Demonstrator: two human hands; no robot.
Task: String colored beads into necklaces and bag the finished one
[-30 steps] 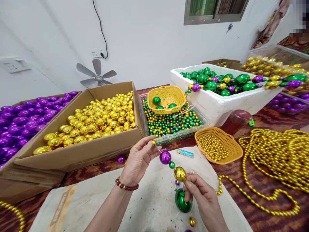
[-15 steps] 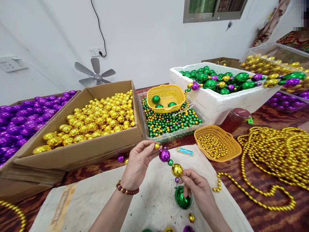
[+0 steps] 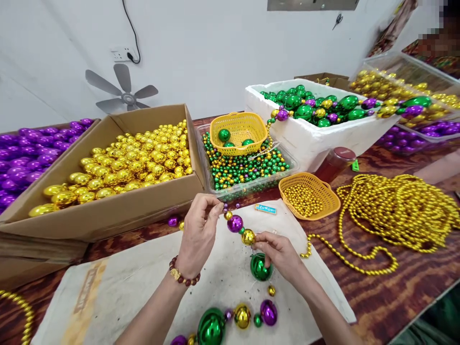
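Note:
A strand of shiny beads [image 3: 235, 224], purple, green and gold, stretches between my hands above a pale cloth sheet [image 3: 151, 282]. My left hand [image 3: 201, 225] is closed in a pinch at its upper end, by a small purple bead [image 3: 225, 207]. Thumb and fingers of my right hand [image 3: 280, 254] grip the strand at a larger gold bead [image 3: 247, 236]. Below the right fingers hangs a big green ball [image 3: 261, 267]. The strand's lower part, with another green ball [image 3: 211, 327], curves across the sheet.
Behind the sheet stand a cardboard box [image 3: 143, 196] of gold balls, a clear tray [image 3: 247, 186] of small beads, and a foam box [image 3: 305, 129] of green balls. A yellow basket [image 3: 328, 196], a red-lidded jar [image 3: 336, 163] and coiled gold beads [image 3: 398, 211] lie to the right.
My left hand has slid to the strand's tip, past the small gold bead it was holding before. The view has shifted, so more of the strand on the sheet shows.

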